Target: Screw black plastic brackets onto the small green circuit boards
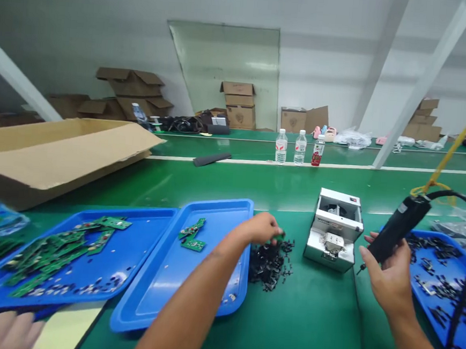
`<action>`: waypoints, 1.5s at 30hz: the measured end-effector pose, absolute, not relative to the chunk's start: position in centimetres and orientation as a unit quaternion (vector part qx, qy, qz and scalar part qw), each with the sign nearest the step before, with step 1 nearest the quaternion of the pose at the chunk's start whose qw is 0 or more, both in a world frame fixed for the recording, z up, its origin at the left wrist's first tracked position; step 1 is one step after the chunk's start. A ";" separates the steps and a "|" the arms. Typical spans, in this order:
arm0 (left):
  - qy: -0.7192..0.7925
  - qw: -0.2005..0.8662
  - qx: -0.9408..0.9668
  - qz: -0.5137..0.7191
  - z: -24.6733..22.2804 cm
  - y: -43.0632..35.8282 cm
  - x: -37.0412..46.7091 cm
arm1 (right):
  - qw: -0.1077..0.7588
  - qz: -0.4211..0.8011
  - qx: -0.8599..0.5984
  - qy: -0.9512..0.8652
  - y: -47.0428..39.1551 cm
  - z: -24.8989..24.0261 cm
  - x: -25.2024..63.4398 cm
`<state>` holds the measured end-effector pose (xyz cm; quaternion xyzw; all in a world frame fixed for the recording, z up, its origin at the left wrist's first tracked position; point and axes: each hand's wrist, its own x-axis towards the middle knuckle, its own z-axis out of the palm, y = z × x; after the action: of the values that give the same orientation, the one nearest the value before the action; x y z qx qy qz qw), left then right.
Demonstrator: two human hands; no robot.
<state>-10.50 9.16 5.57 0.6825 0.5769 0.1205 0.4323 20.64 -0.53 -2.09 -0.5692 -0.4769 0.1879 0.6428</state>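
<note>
My left hand (261, 229) reaches over the right edge of the middle blue tray (175, 293) and pinches a small green circuit board (280, 236) above a heap of small black parts (270, 263) on the green belt. My right hand (389, 273) grips a black electric screwdriver (400, 225), tilted with its tip down-left; a black cable and a yellow cord run up from it. Between my hands stands a white screw feeder box (335, 231). Two green circuit boards (191, 234) lie in the middle tray.
A left blue tray (129, 258) holds several green boards (57, 252). A right blue tray (430, 276) holds black parts. A large cardboard box (57, 152) lies at left. Three bottles (298, 147) stand on the far belt. Another person's hand (0, 331) shows at bottom left.
</note>
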 end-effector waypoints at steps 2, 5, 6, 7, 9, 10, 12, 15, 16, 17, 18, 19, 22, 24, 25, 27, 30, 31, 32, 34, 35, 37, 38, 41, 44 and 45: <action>0.583 0.398 0.687 0.173 6.4 11.9 -10.8 | 0.639 0.198 -0.566 -0.481 -0.7 -2.4 20.3; 0.581 0.346 0.694 0.249 7.8 14.2 -11.4 | 0.629 0.213 -0.568 -0.486 -0.8 -2.9 19.9; 0.583 0.325 0.697 0.264 8.2 14.3 -11.8 | 0.623 0.211 -0.570 -0.492 -0.9 -3.0 19.7; 0.587 0.302 0.700 0.271 8.5 14.2 -12.3 | 0.615 0.199 -0.574 -0.502 -1.0 -3.0 19.6; 0.600 0.264 0.707 0.267 8.6 13.2 -13.8 | 0.594 0.137 -0.586 -0.534 -1.3 -3.0 19.2; 0.609 0.249 0.708 0.257 8.5 12.6 -14.9 | 0.583 0.087 -0.590 -0.551 -1.6 -2.8 19.0; 0.637 0.226 0.699 0.234 7.8 11.2 -17.4 | 0.564 -0.027 -0.582 -0.585 -2.3 -2.4 18.5; 0.700 0.174 0.670 0.176 6.2 9.3 -21.7 | 0.519 -0.091 -0.505 -0.683 -3.2 -1.6 17.0; 0.720 0.159 0.661 0.143 5.7 8.7 -23.0 | 0.479 -0.063 -0.477 -0.734 -3.3 -1.4 16.2; 0.737 0.151 0.649 0.115 5.2 8.2 -24.2 | 0.420 -0.015 -0.457 -0.784 -3.3 -1.1 15.4; 0.750 0.144 0.638 0.093 4.7 7.6 -25.3 | 0.346 0.040 -0.449 -0.823 -3.1 -0.9 14.5; 0.760 0.140 0.629 0.079 4.4 7.1 -26.1 | 0.267 0.091 -0.453 -0.846 -2.8 -0.7 13.6; 0.769 0.142 0.619 0.070 3.4 5.3 -27.2 | 0.115 0.169 -0.521 -0.829 -1.6 -0.6 10.9; 0.765 0.145 0.622 0.076 2.7 4.4 -27.2 | 0.102 0.180 -0.561 -0.802 -0.9 -1.0 9.5; 0.764 0.143 0.623 0.080 2.4 4.1 -27.1 | 0.107 0.182 -0.573 -0.792 -0.7 -1.2 8.9; 0.765 0.140 0.623 0.090 1.8 4.0 -26.9 | 0.113 0.178 -0.583 -0.784 -0.5 -1.8 8.4; 0.766 0.136 0.620 0.107 1.3 4.2 -26.7 | 0.119 0.179 -0.581 -0.785 -0.6 -2.7 8.6; 0.768 0.135 0.616 0.112 1.3 4.3 -26.7 | 0.124 0.182 -0.575 -0.788 -0.7 -3.0 8.8; 0.770 0.133 0.612 0.118 1.3 4.4 -26.8 | 0.132 0.186 -0.570 -0.790 -0.9 -3.2 9.0; 0.774 0.133 0.604 0.137 1.5 4.4 -26.8 | 0.150 0.195 -0.559 -0.792 -1.1 -3.6 9.4; 0.773 0.136 0.602 0.150 1.7 4.3 -26.8 | 0.160 0.199 -0.553 -0.793 -1.1 -3.8 9.6; 0.764 0.149 0.599 0.186 2.1 4.2 -26.4 | 0.184 0.204 -0.538 -0.797 -1.1 -4.0 9.9; 0.757 0.156 0.600 0.204 2.4 4.2 -26.0 | 0.199 0.206 -0.528 -0.800 -1.1 -4.1 10.0; 0.708 0.231 0.590 0.311 3.8 4.2 -23.5 | 0.275 0.243 -0.482 -0.796 -0.9 -4.2 10.1; 0.578 0.417 0.518 0.472 5.4 4.2 -19.0 | 0.380 0.347 -0.441 -0.736 -0.9 -4.1 10.1; 0.526 0.479 0.486 0.507 5.8 4.1 -17.2 | 0.408 0.390 -0.431 -0.704 -0.9 -4.0 10.1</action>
<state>-17.16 4.11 5.80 0.4860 0.5260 0.5074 0.4793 10.07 -0.94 -4.01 -0.4309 -0.7041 0.3900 0.4079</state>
